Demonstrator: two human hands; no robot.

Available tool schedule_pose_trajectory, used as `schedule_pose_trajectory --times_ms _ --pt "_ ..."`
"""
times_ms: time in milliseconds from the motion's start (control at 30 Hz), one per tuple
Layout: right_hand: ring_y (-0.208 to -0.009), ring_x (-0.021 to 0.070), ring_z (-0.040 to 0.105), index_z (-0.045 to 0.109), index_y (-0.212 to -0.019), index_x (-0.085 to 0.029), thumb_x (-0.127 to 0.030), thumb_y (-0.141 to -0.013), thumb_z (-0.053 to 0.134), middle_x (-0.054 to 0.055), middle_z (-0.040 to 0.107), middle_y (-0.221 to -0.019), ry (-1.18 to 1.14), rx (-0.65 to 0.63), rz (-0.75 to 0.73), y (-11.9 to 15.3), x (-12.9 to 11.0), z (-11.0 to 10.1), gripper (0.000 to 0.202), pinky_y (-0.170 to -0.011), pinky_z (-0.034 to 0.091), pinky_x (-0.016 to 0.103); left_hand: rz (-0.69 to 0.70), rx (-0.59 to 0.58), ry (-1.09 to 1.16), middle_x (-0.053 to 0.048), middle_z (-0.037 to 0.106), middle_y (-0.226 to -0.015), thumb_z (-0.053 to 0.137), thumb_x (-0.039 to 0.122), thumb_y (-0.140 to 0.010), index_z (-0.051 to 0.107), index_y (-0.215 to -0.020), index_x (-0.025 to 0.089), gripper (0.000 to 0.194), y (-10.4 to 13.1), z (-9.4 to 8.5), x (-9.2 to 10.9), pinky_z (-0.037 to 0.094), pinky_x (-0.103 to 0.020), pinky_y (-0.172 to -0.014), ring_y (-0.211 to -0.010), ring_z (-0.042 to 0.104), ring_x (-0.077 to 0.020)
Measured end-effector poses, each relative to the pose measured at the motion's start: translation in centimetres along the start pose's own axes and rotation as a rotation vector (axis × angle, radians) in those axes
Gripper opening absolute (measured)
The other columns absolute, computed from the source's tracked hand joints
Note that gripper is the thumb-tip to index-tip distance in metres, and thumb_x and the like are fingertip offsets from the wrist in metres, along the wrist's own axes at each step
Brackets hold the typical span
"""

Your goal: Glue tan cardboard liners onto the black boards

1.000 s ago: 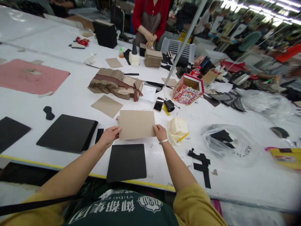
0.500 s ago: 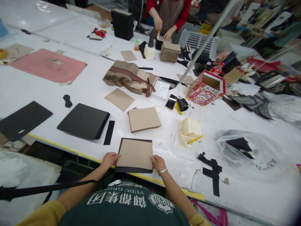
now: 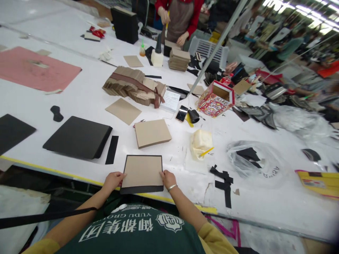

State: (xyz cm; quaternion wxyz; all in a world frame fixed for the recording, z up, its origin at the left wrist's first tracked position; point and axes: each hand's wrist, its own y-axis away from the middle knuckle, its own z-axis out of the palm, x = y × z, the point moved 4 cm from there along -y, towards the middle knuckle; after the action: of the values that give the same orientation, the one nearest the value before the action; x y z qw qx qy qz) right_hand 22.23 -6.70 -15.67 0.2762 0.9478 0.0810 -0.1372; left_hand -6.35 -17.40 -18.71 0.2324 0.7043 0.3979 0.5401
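Observation:
A beige board lies on a slightly larger black sheet at the table's front edge. Black shows as a thin rim at the top and sides and a wider strip along the bottom. My left hand pinches the board's left edge, and my right hand pinches its right edge. Just behind is a stack of beige boards. To the left lie a stack of black sheets and a narrow black strip.
A glue-coloured block in plastic with a yellow stick, black scraps and a clear bag lie right. Behind are bundled boards, a phone, a patterned box and a pole. Another person works across the table.
The beige board has moved up on the black sheet, so the dark border at its top is thinner and the bottom strip wider. The camera view has shifted to the right.

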Motion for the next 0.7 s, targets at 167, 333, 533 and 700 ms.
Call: schedule_pose_trajectory --times_ms 167,333,533,700 --pt "-0.072 0.0161 0.059 0.058 -0.077 -0.016 -0.041 -0.089 0.039 0.006 0.064 -0.073 -0.038 -0.024 0.049 -0.3 -0.1 0.0 0.034 -0.061 0.034 0.022 -0.025 -0.002 -0.043 -0.002 0.059 -0.051 0.052 0.047 -0.069 0.054 -0.062 0.018 0.03 -0.2 0.3 0.1 0.049 -0.028 -0.055 -0.053 0.06 -0.0176" --pt "-0.065 0.0131 0.054 0.053 -0.073 -0.017 -0.034 -0.082 0.05 0.001 0.059 -0.067 -0.238 -0.02 0.017 0.9 -0.1 -1.1 0.019 -0.059 0.035 0.021 0.086 0.03 -0.012 -0.001 0.06 -0.052 0.057 0.043 -0.064 0.055 -0.059 0.02 0.024 1.8 -0.5 1.8 0.05 -0.029 -0.055 -0.056 0.061 -0.0188" --pt "-0.062 0.0119 0.051 0.05 -0.083 -0.02 -0.039 -0.084 0.042 -0.002 0.056 -0.067 -0.512 0.25 -0.223 -0.4 -1.3 -9.6 0.021 -0.059 0.037 0.021 0.246 0.131 0.069 -0.001 0.063 -0.058 0.063 0.051 -0.057 0.063 -0.067 0.022 0.03 2.5 -2.0 7.5 0.051 -0.029 -0.054 -0.062 0.062 -0.0205" --pt "-0.071 0.0135 0.056 0.053 -0.098 -0.018 -0.034 -0.084 0.042 0.001 0.061 -0.078 -0.339 0.439 -0.151 -8.4 -3.5 -16.8 0.024 -0.065 0.038 0.022 0.4 0.112 0.177 -0.003 0.062 -0.062 0.058 0.051 -0.063 0.062 -0.077 0.014 0.039 -0.5 -1.0 16.9 0.051 -0.028 -0.06 -0.058 0.06 -0.0151"
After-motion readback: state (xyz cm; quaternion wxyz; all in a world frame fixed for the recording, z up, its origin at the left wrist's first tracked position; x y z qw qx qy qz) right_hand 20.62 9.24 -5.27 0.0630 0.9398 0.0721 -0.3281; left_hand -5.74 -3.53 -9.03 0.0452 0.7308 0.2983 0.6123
